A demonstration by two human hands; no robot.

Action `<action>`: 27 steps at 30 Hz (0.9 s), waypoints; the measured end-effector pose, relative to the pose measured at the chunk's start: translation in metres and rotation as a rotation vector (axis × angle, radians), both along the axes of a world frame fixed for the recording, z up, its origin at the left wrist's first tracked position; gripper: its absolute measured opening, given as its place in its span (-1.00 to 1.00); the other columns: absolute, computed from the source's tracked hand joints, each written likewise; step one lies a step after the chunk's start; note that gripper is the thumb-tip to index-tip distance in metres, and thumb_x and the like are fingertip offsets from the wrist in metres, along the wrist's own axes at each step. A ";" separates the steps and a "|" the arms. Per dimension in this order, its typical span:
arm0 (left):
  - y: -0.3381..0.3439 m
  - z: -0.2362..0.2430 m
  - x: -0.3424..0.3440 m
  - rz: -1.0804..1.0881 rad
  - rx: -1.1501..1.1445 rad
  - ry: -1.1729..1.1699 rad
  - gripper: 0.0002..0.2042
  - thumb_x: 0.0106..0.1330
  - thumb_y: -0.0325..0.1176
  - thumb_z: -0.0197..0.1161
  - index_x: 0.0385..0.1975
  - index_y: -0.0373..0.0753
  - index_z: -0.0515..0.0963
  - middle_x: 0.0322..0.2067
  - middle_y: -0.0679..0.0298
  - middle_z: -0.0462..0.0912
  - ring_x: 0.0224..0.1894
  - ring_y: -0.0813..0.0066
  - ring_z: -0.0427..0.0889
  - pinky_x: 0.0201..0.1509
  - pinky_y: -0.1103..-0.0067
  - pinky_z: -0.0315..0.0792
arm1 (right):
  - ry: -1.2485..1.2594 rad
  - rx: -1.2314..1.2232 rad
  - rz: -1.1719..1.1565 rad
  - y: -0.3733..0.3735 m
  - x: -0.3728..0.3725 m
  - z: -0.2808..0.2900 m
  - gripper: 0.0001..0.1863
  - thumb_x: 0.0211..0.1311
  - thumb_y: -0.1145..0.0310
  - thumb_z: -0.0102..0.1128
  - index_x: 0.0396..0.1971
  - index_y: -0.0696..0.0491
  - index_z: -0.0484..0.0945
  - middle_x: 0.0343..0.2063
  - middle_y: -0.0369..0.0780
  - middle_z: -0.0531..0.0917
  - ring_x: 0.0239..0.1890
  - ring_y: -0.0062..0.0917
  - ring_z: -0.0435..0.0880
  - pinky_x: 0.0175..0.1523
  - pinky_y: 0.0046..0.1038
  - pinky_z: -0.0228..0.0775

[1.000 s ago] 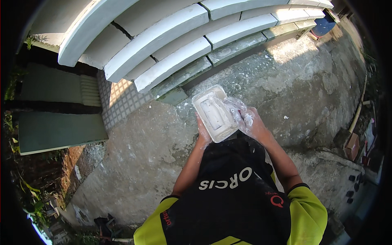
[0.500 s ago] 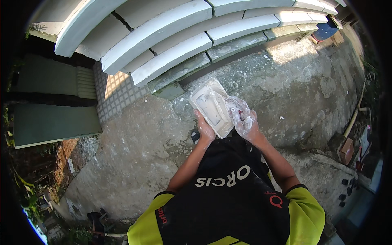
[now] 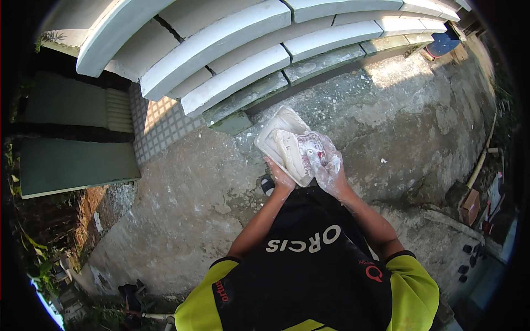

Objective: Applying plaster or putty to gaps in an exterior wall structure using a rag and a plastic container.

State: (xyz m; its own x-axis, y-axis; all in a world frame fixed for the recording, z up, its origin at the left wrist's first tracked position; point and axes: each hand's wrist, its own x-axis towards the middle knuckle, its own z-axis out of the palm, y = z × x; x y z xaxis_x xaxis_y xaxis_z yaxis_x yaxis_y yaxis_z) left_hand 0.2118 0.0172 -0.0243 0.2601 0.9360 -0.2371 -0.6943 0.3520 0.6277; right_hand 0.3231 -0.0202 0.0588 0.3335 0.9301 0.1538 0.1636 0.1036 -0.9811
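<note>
I hold a shallow rectangular tub [image 3: 280, 117], smeared with white, in front of my body. My left hand [image 3: 281, 175] grips its near left side, thumb along the wall and other fingers hidden beneath. My right hand [image 3: 329, 167], thickly coated in white, is closed round a white-smeared tool [image 3: 291, 150] with a reddish part between the fingers. The tool's broad pale end lies over the inside of the tub; its exact kind is hidden by the coating and my fingers.
Curved white steps [image 3: 237, 41] rise ahead, with a greenish lowest course. Rough concrete ground [image 3: 182, 220] spreads around me, spotted with white. A tiled patch [image 3: 160, 129] and dark green slabs [image 3: 77, 165] lie left. A blue container [image 3: 443, 43] stands far right, a brick-coloured block [image 3: 470, 207] nearer.
My right hand has moved slightly and its grip has turned. The tool's pale end now covers more of the tub's inside, where the bare bottom showed before. My left hand keeps its hold.
</note>
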 end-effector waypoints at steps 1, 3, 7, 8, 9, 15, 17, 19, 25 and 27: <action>0.000 0.001 -0.001 0.017 0.007 0.007 -0.21 0.26 0.36 -0.45 0.33 -0.13 -0.05 0.24 0.16 0.18 0.24 0.23 0.26 0.31 0.33 0.18 | 0.005 -0.016 0.068 0.002 0.005 0.002 -0.64 0.24 0.49 0.03 0.03 0.26 0.39 -0.16 -0.14 0.58 -0.15 -0.59 0.53 -0.03 -0.53 0.38; 0.000 -0.001 -0.001 -0.034 0.008 -0.008 -0.21 0.26 0.37 -0.43 0.33 -0.11 -0.04 0.24 0.16 0.19 0.23 0.22 0.27 0.31 0.32 0.19 | 0.108 -0.099 0.145 0.005 0.013 0.005 -0.59 0.12 0.47 0.10 0.00 0.23 0.41 -0.15 -0.11 0.59 -0.17 -0.49 0.57 -0.02 -0.43 0.38; 0.000 -0.020 -0.011 -0.139 0.086 -0.109 -0.23 0.27 0.35 -0.38 0.31 -0.13 0.03 0.20 0.16 0.26 0.20 0.21 0.32 0.27 0.32 0.25 | -0.495 -0.028 0.213 -0.011 0.020 -0.017 -0.61 0.02 0.49 0.18 -0.08 0.17 0.45 -0.29 -0.11 0.56 -0.24 -0.26 0.49 -0.05 -0.32 0.30; 0.001 -0.031 -0.013 -0.144 0.087 -0.109 -0.23 0.27 0.35 -0.38 0.31 -0.13 0.03 0.20 0.16 0.26 0.20 0.21 0.32 0.27 0.32 0.25 | -0.495 -0.028 0.208 -0.011 0.021 -0.019 -0.61 0.02 0.49 0.18 -0.08 0.17 0.45 -0.29 -0.11 0.56 -0.24 -0.26 0.49 -0.05 -0.32 0.30; 0.003 -0.040 -0.016 -0.177 0.064 -0.218 -0.23 0.27 0.35 -0.37 0.30 -0.15 0.06 0.18 0.15 0.28 0.19 0.21 0.34 0.26 0.32 0.27 | -0.501 -0.081 0.235 -0.011 0.020 -0.023 -0.61 0.04 0.47 0.18 -0.06 0.17 0.45 -0.29 -0.11 0.56 -0.24 -0.27 0.49 -0.04 -0.33 0.31; 0.002 -0.019 -0.014 -0.212 -0.134 -0.101 -0.24 0.29 0.32 -0.38 0.28 -0.20 0.10 0.15 0.15 0.33 0.15 0.23 0.38 0.23 0.34 0.31 | 0.155 -0.177 0.216 0.004 0.013 -0.023 -0.59 0.14 0.43 0.15 0.01 0.20 0.41 -0.16 -0.15 0.55 -0.13 -0.49 0.49 0.02 -0.44 0.33; 0.003 -0.020 -0.015 -0.213 -0.147 -0.085 -0.25 0.30 0.31 -0.38 0.28 -0.20 0.09 0.16 0.14 0.32 0.15 0.24 0.38 0.23 0.36 0.31 | 0.298 -0.141 0.245 0.007 0.013 -0.016 -0.57 0.17 0.42 0.14 0.04 0.22 0.38 -0.11 -0.16 0.54 -0.08 -0.56 0.47 0.04 -0.49 0.33; 0.003 -0.025 -0.015 -0.217 -0.143 -0.028 -0.28 0.34 0.26 -0.39 0.28 -0.22 0.09 0.17 0.15 0.32 0.16 0.27 0.37 0.24 0.39 0.29 | 0.306 -0.133 0.189 0.007 0.016 -0.027 -0.54 0.18 0.44 0.14 0.07 0.26 0.33 -0.05 -0.18 0.51 -0.03 -0.61 0.45 0.06 -0.55 0.33; 0.006 -0.035 -0.013 -0.310 -0.101 0.123 -0.23 0.30 0.32 -0.42 0.31 -0.18 0.04 0.21 0.14 0.26 0.20 0.22 0.34 0.26 0.33 0.26 | 0.417 -0.167 0.155 0.016 0.027 -0.031 -0.50 0.19 0.47 0.15 0.12 0.24 0.27 -0.08 -0.22 0.52 -0.07 -0.65 0.48 0.01 -0.58 0.37; 0.009 -0.037 -0.015 -0.319 -0.087 0.107 -0.24 0.30 0.32 -0.43 0.31 -0.18 0.03 0.22 0.14 0.26 0.20 0.22 0.33 0.27 0.33 0.25 | 0.431 -0.162 0.145 0.015 0.027 -0.025 -0.50 0.19 0.47 0.14 0.13 0.24 0.26 -0.08 -0.23 0.52 -0.08 -0.65 0.49 0.00 -0.58 0.38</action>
State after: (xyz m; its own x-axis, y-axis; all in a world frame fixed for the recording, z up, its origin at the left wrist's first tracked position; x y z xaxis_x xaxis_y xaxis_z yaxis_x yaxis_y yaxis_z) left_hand 0.1968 0.0259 -0.0612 0.5057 0.7868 -0.3539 -0.4730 0.5959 0.6490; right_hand 0.3506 -0.0054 0.0335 0.2005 0.9723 -0.1202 -0.2661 -0.0640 -0.9618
